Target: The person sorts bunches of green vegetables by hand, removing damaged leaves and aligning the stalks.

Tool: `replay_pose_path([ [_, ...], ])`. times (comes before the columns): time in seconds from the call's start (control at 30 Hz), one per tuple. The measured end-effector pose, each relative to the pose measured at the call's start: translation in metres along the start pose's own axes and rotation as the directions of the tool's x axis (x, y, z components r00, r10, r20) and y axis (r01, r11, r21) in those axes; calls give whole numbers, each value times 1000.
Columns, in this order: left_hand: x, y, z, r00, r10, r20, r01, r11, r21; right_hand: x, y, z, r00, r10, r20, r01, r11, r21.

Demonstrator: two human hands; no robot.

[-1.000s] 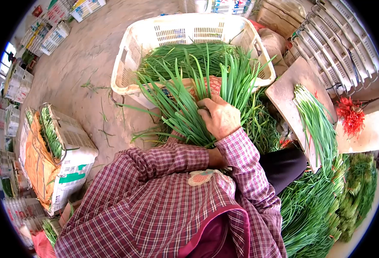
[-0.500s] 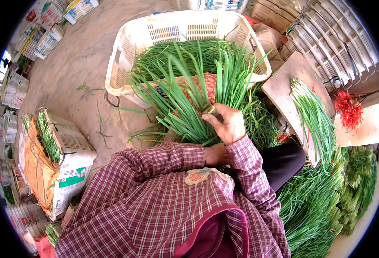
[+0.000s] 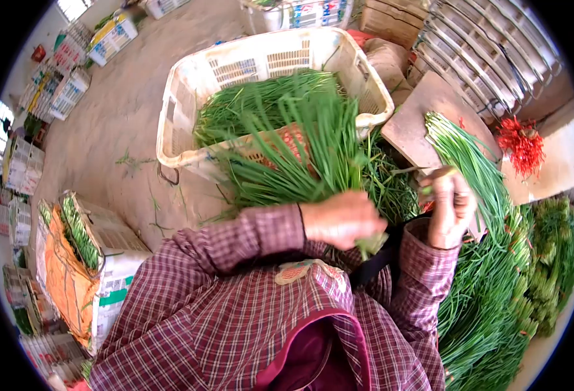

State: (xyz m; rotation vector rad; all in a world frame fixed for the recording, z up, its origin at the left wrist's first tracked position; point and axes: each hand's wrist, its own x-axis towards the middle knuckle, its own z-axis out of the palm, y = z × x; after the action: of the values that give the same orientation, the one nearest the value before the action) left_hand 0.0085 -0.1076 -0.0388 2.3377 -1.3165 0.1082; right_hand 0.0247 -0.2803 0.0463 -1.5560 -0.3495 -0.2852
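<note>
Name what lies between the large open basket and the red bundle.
The head view shows a board bearing a bunch of green stalks there.

blue lettering (image 3: 314, 15) on white crate (image 3: 261, 19), not legible

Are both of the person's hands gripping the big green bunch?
No, the left hand alone holds the green bunch; the right hand is apart from it, near the board.

The left hand (image 3: 344, 220), blurred, curls closed near the frame's centre, forearm level; the right hand (image 3: 453, 205) stands upright at centre-right, fingers bent.
</note>
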Motion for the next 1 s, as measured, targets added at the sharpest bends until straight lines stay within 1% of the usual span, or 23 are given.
replay_pose_path([
  [0.03,11,-3,-45,995,-14,-104,7,998,-61,4,0,-20,999,-45,5,45,999,-16],
  [0.07,16,-14,-82,979,-101,-177,40,946,-320,6,-2,-33,997,-66,-38,66,998,-5],
  [0.1,9,-36,-116,934,-74,-351,-33,956,-290,5,-7,-39,997,-66,-38,65,998,-28],
  [0.13,10,-28,-165,852,-412,-323,195,822,-534,4,-10,-44,997,-67,-36,65,997,-49],
  [0.17,5,-37,-198,785,-331,-524,-82,782,-618,3,-13,-41,999,-28,-20,27,999,-34],
  [0.2,-2,-33,-229,748,-452,-486,-72,672,-737,4,-2,-49,999,-30,41,36,987,-155],
  [0.23,-10,-56,-251,705,-380,-599,-299,606,-737,1,8,-52,998,-16,62,27,983,-182],
  [0.27,-12,-74,-268,636,-322,-702,-510,507,-695,-1,16,-55,997,-2,81,19,978,-209],
  [0.3,-12,-70,-276,575,-351,-739,-558,491,-668,-2,21,-58,992,-95,84,119,923,-366],
  [0.33,-12,-65,-282,511,-383,-769,-603,477,-639,-6,20,-54,995,-93,17,94,937,-336],
  [0.4,-15,-75,-289,506,-346,-790,-718,338,-608,-9,9,-57,999,30,27,-19,942,-334],
  [0.43,-15,-82,-289,481,-323,-815,-729,369,-577,-9,9,-57,999,-43,13,45,942,-334],
  [0.47,-15,-84,-288,384,-376,-844,-610,583,-537,-10,-1,-56,998,-64,29,70,940,-333],
  [0.53,-11,-87,-281,366,-391,-844,-547,644,-536,-13,-5,-54,989,-146,16,143,937,-319],
  [0.57,-5,-87,-275,344,-396,-851,-556,644,-525,-15,-11,-52,990,-140,18,140,953,-269],
  [0.6,0,-90,-272,358,-391,-848,-558,638,-530,-17,-18,-54,985,-158,69,170,951,-257],
  [0.67,7,-96,-263,450,-372,-812,-636,504,-584,-20,-25,-50,973,-197,121,217,958,-187],
  [0.73,21,-97,-253,467,-329,-821,-668,477,-571,-19,-25,-49,928,-317,196,349,924,-157],
  [0.8,33,-89,-239,526,-315,-790,-791,161,-591,-21,-31,-46,929,-313,199,350,917,-190],
  [0.83,42,-83,-233,456,-373,-808,-794,239,-559,-21,-28,-42,938,-292,185,331,915,-231],
  [0.87,44,-86,-232,464,-371,-805,-792,234,-564,-19,-24,-37,933,-319,168,358,870,-338],
  [0.93,48,-97,-230,517,-369,-772,-817,55,-573,-12,-17,-25,935,-332,122,350,814,-464],
  [1.0,55,-95,-230,530,-343,-775,-810,66,-583,-3,-2,-14,941,-314,123,327,760,-562],
])
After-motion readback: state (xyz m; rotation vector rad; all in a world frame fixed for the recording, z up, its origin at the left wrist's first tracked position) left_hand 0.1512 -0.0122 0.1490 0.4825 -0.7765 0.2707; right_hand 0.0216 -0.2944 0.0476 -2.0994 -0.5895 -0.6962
